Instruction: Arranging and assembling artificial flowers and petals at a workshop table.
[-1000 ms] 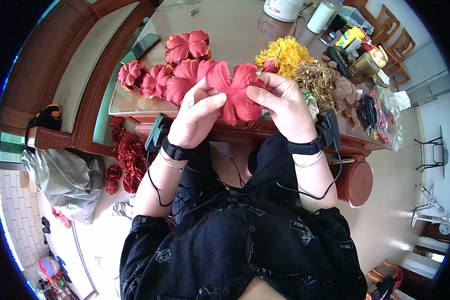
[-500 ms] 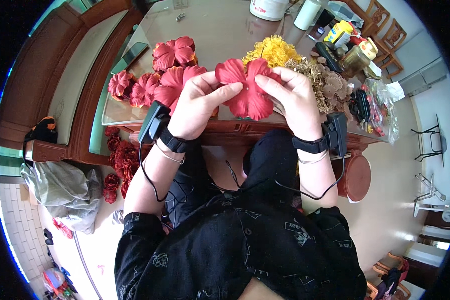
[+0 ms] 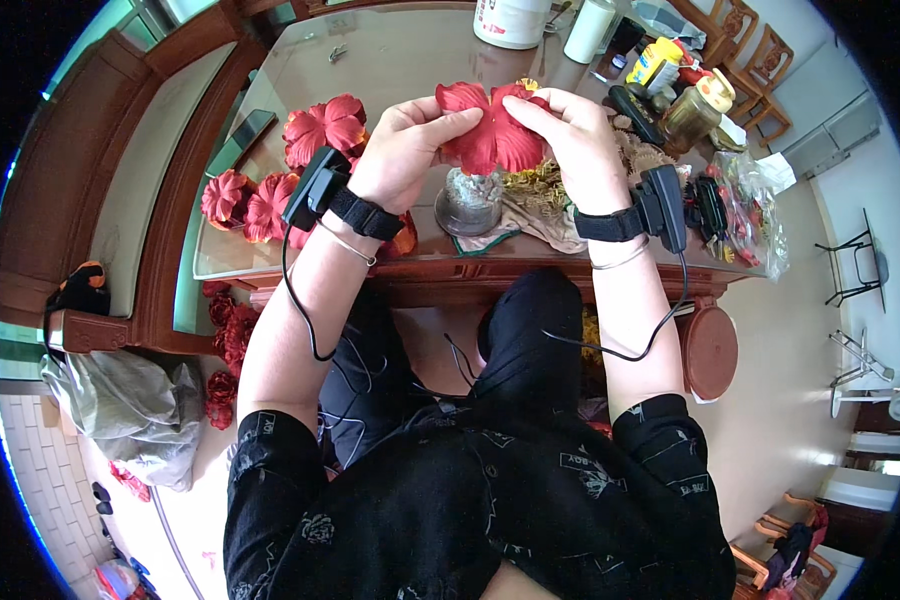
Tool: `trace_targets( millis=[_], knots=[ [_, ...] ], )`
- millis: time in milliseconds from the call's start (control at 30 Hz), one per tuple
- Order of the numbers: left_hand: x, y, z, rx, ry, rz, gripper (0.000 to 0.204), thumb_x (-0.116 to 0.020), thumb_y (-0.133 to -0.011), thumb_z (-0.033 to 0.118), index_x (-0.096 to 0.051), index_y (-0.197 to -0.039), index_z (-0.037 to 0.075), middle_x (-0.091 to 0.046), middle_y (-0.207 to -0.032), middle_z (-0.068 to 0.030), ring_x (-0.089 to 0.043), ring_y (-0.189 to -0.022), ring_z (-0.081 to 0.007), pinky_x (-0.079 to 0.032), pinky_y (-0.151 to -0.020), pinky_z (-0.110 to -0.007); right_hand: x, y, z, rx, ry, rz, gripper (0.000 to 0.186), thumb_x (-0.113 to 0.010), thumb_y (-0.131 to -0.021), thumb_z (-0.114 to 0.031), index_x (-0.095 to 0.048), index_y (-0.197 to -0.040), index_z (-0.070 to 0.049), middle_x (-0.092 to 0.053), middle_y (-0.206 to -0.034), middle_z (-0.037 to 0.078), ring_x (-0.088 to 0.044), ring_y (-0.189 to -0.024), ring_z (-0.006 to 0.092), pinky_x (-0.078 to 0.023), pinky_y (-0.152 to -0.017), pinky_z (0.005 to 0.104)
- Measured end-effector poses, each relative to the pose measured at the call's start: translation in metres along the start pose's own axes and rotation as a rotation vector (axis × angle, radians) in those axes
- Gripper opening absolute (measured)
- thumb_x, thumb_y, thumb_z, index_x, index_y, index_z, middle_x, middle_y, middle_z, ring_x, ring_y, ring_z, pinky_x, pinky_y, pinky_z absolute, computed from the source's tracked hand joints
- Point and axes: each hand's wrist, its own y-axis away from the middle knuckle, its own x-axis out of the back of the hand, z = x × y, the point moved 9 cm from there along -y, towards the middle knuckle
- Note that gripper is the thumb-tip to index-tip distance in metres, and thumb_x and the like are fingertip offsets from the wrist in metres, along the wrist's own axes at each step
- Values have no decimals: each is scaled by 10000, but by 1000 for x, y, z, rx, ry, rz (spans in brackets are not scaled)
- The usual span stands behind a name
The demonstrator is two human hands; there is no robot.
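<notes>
Above the near edge of the glass-topped table [image 3: 400, 60], the left hand [image 3: 402, 150] and right hand [image 3: 575, 145] each pinch a side of a red fabric flower [image 3: 492, 135], fingers closed on its petals, holding it up over a small clear glass jar [image 3: 470, 200]. More red flowers [image 3: 322, 128] lie on the table to the left, well apart from the hands. Dried yellow-brown blooms [image 3: 540, 182] sit half hidden beneath the right hand, with bottles and jars [image 3: 685, 105] crowded beyond it.
</notes>
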Motion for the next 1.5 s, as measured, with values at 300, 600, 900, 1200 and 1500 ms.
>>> trace_targets(
  millis=[300,600,900,1200,1500],
  knots=[
    [4,-5,-3,-1,28,37,126,-645,-899,146,-686,-981,59,-694,-869,-12,-631,-705,-70,-496,-616,-204,-4,-3,-4,-10,30,-11,220,-657,-891,-160,-663,-1000,31,-674,-880,44,-610,-778,77,-476,-690,217],
    [4,-4,-9,12,-10,55,142,-648,-899,151,-682,-972,33,-692,-849,-32,-627,-686,-76,-492,-595,-207,0,-6,12,-26,12,-15,233,-686,-872,-187,-668,-964,26,-671,-800,39,-596,-693,73,-461,-617,221],
    [7,2,-14,-15,-121,76,162,-657,-890,130,-673,-1004,16,-682,-829,-20,-588,-638,-53,-460,-561,-191,-6,4,32,-42,87,-68,190,-626,-916,-141,-648,-1019,17,-663,-885,24,-610,-750,60,-493,-654,213],
    [11,4,-20,-23,-144,108,153,-665,-887,127,-673,-993,18,-675,-805,-9,-573,-610,-43,-443,-533,-181,-2,9,56,-155,151,-31,202,-632,-909,-150,-638,-1045,1,-663,-891,13,-610,-771,44,-493,-589,192],
    [14,2,-23,18,-185,76,166,-661,-895,160,-672,-1000,32,-678,-820,-3,-591,-624,-44,-463,-537,-182,-3,22,32,-323,-105,-42,322,-700,-860,-232,-626,-1073,-2,-662,-912,36,-634,-747,83,-542,-592,216]
  ],
)
